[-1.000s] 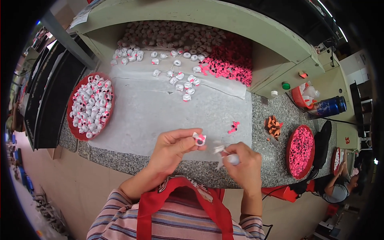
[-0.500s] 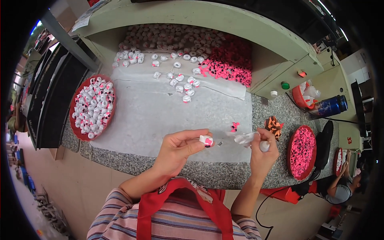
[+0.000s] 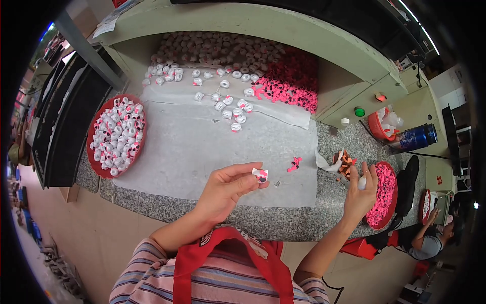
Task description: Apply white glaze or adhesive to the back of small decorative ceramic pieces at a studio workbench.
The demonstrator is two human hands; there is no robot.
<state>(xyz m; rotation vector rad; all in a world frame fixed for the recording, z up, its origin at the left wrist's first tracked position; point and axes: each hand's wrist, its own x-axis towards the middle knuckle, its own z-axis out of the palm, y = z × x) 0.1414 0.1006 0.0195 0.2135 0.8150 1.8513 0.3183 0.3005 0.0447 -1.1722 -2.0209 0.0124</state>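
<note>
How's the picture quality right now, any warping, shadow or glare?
Head view throughout: the green shelf edge bows; corners go black; rear pink pieces sit in shadow; a light strip glares at upper right; the white-and-pink piece in the left hand looks fairly clear.

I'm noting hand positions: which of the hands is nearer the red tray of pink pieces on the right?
The right hand: it overlaps the left edge of the red tray in view. The left hand is much farther left, over the white sheet.
</note>
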